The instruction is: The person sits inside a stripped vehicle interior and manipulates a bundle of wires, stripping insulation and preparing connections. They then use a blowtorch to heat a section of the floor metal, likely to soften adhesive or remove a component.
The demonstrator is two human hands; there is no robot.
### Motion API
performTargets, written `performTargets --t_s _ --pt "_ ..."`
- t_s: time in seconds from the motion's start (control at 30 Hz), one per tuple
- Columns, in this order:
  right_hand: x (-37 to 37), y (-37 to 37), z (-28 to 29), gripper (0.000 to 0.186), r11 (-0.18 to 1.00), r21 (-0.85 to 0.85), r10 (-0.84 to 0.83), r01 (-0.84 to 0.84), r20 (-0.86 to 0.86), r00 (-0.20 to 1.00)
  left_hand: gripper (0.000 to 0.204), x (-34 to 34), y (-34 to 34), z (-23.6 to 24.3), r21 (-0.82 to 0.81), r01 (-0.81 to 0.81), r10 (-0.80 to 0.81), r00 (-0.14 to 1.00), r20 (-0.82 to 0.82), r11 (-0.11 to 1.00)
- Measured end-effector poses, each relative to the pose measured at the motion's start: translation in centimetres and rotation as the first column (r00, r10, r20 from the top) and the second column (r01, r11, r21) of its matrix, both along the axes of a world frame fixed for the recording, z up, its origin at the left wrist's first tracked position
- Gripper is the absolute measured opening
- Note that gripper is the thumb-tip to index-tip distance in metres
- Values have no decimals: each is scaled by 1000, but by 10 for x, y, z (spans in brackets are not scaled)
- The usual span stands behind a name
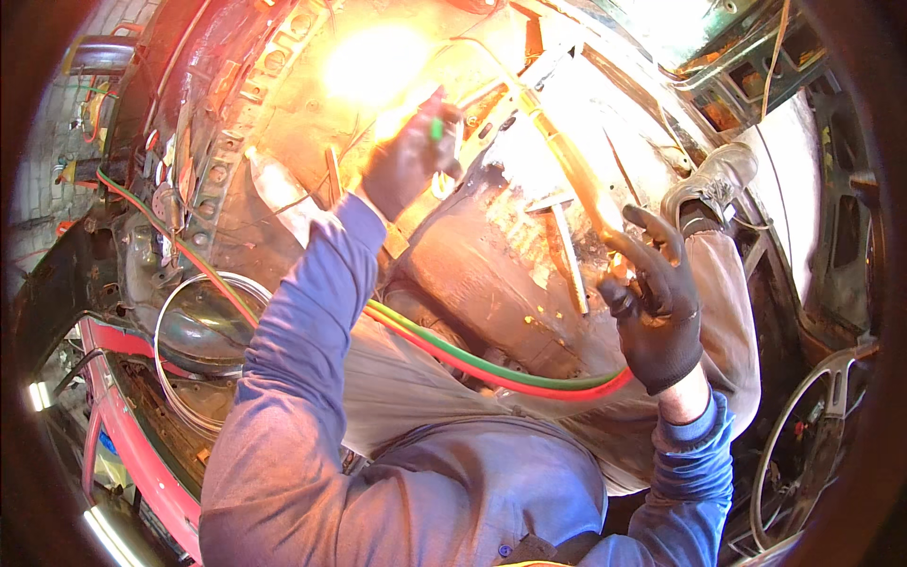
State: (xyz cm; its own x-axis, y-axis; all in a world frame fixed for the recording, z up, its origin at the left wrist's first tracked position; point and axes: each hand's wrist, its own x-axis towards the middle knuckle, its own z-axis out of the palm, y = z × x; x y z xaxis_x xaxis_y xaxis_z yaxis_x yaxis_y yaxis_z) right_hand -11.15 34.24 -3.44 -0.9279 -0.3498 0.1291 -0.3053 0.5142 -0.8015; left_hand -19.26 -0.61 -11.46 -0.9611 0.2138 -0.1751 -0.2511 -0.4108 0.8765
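Observation:
My right hand (658, 300), in a black glove, holds a brass gas torch (565, 151) by its lower end, with some fingers lifted and bent around it. The torch's neck reaches up and curves left, toward a bright yellow-white flame glare (376, 64). Just below the glare is my gloved left hand (412, 161), blurred by motion, with its fingers curled. A small green object (436, 129) shows in its fingers; its kind is too smeared to tell. Red and green twin hoses (491, 376) run across my lap to below my right hand.
I sit inside a stripped vehicle body with bare metal panels (501, 312). A coil of pale wire (162, 350) lies at the left. A flat metal bar (569, 253) stands between my hands. At lower right is a steering wheel (763, 472); a perforated rail (227, 142) runs up the left.

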Motion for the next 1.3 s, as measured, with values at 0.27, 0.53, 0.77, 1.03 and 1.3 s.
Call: performTargets --t_s 0.27,0.53,0.77,1.03,1.3 --pt "4 -3 -20 47 996 16 -89 90 -75 993 36 36 147 8 -18 186 -175 948 266 982" --pt "3 22 -41 67 800 -381 -234 464 514 825 30 28 196 -20 -8 45 -43 975 216 999" --pt "15 65 -95 31 899 398 -53 183 -317 947 33 37 210 -16 -159 173 -149 977 155 972" --pt "20 62 -96 33 917 294 -254 271 -96 962 31 41 207 -6 -174 185 -155 973 173 967" --pt "13 47 -48 39 917 -100 -256 386 593 763 33 32 198 -22 -31 55 -50 987 150 998"
